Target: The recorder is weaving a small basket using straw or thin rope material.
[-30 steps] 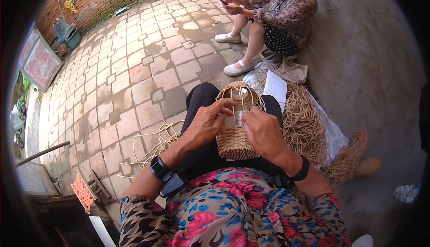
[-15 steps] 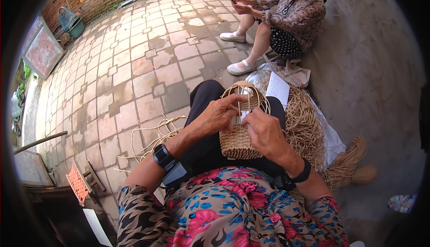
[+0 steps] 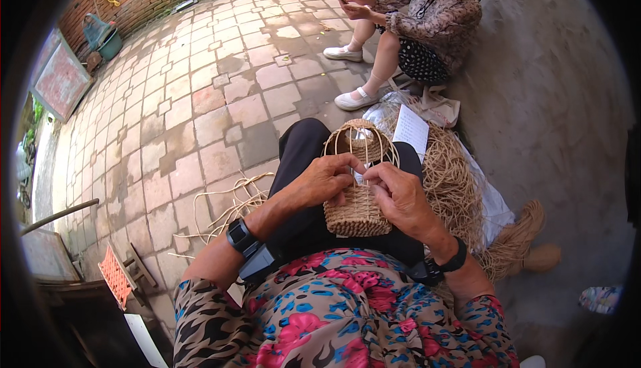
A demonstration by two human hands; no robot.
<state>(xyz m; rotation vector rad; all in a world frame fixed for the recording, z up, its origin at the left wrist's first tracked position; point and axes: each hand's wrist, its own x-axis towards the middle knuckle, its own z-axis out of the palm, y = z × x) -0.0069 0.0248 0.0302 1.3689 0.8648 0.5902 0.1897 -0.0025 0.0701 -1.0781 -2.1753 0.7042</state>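
A small straw-coloured woven basket (image 3: 358,216) rests on my lap, its lower wall tightly woven, with bare upright strands rising above toward a woven part at the far end. At the left side of these strands my left hand (image 3: 328,180) is closed, index finger stretched across toward the right one. My right hand (image 3: 402,200) pinches at the front edge of the weave, its fingertips almost touching the left's. Any thin cord between the fingers is too small to make out.
A heap of loose tan cord (image 3: 454,188) lies on white sheeting to my right, with a written paper sheet (image 3: 410,128) on it. A bundled hank (image 3: 524,234) lies nearer. Loose strands (image 3: 234,201) are at left. A seated person (image 3: 434,21) holds a phone ahead.
My left index finger has lowered from the upright strands toward my right fingertips, and the hands have drawn together. The basket stays on my lap; the whole view has shifted slightly.
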